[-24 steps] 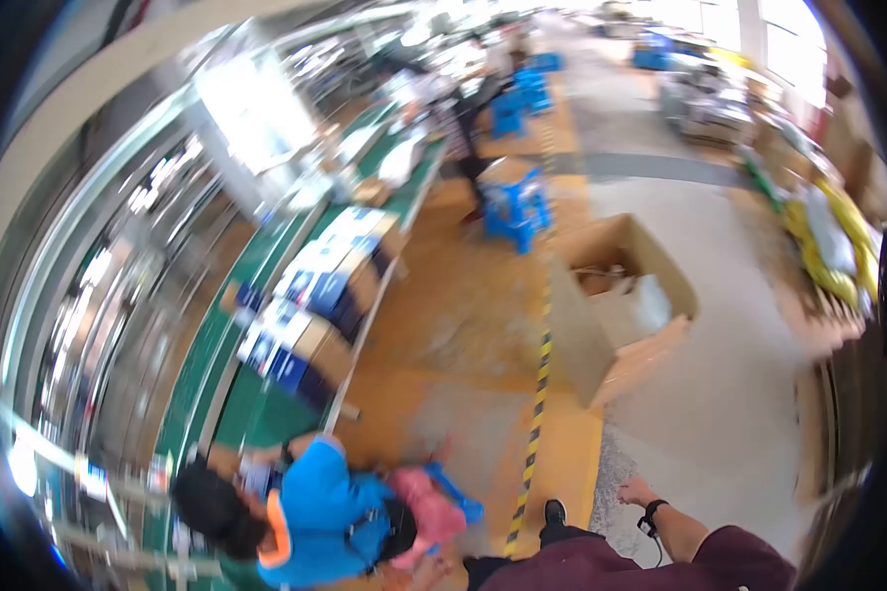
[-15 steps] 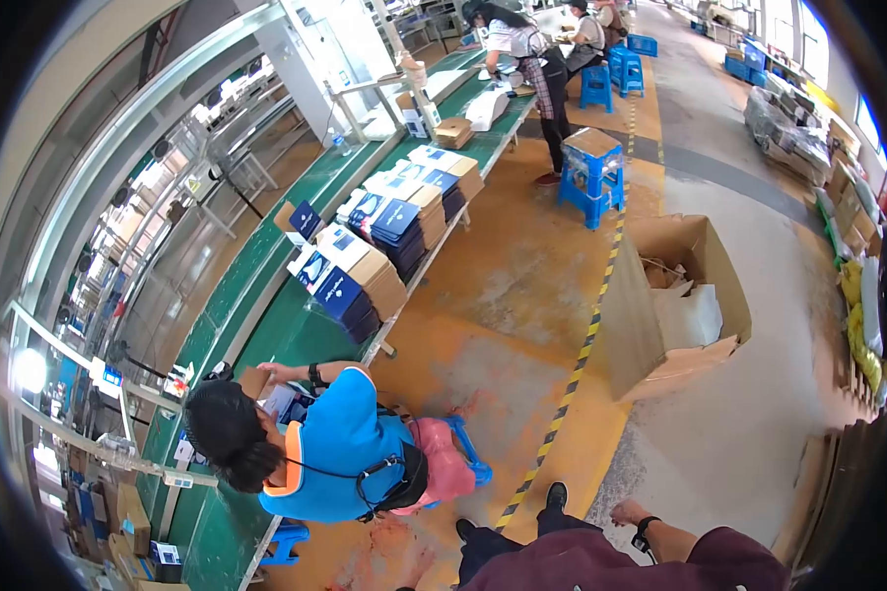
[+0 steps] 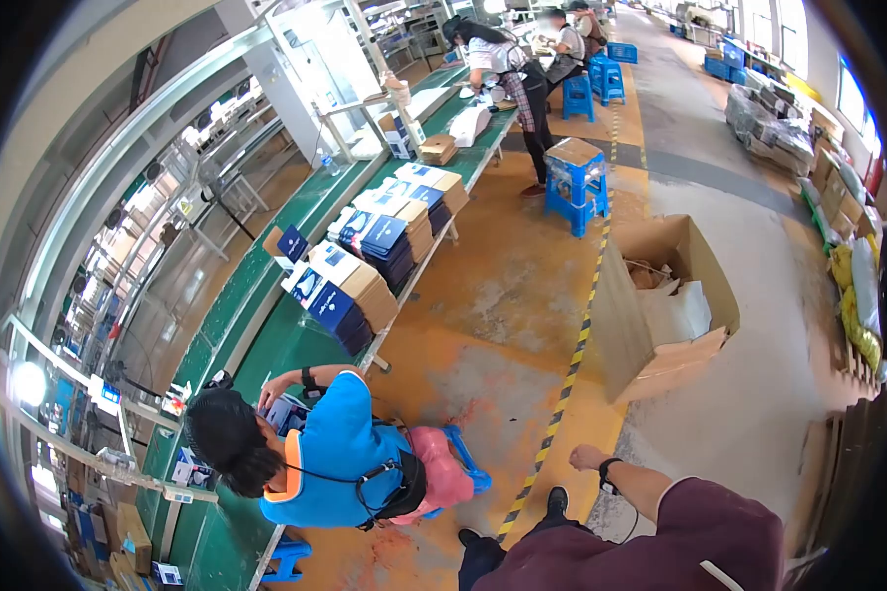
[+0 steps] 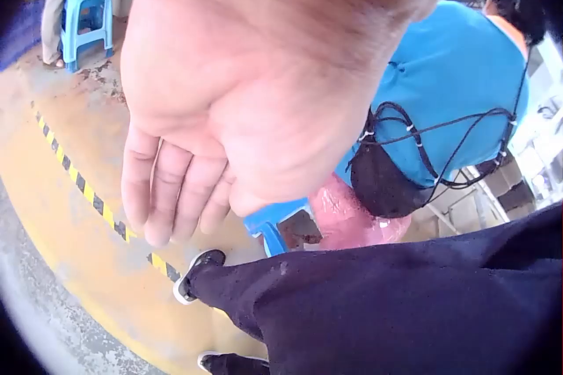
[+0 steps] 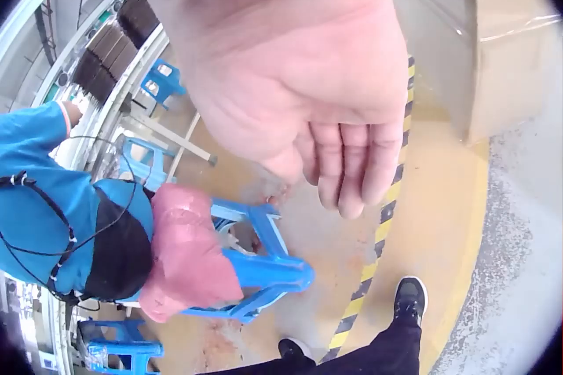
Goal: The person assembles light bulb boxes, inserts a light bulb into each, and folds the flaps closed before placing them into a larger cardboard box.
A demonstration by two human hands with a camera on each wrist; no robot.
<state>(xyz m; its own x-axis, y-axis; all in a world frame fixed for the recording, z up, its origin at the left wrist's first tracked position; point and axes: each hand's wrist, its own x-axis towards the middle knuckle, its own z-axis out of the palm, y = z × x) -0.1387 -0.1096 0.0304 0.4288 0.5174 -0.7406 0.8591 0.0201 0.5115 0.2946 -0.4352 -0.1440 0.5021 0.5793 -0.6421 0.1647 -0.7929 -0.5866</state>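
My left hand point(image 4: 237, 102) hangs with its fingers relaxed and nothing in it; it shows only in the left wrist view. My right hand point(image 3: 589, 456) is held forward at my side over the floor, below the big cardboard box point(image 3: 629, 325) in the head view. In the right wrist view its fingers point(image 5: 356, 164) hang loosely curled, also holding nothing. To my left a person in a blue top point(image 3: 340, 453) sits on a blue stool point(image 5: 273, 269) with a pink cover point(image 5: 189, 252), handling a small blue-and-white box point(image 3: 288, 414) at the green work line point(image 3: 212, 537).
Stacks of flat blue-and-white cartons point(image 3: 350, 295) line the green bench. A taped blue stool point(image 3: 576, 187) stands by the yellow-black floor stripe point(image 3: 562, 409). Beyond, a person in an apron point(image 3: 508, 79) works standing. Wrapped goods point(image 3: 769, 128) and yellow sacks point(image 3: 857, 305) stand right.
The view turned left, then swung slightly back right, and sharpened. My right hand has swung forward, away from my body. The seated person's brown flap is no longer in view.
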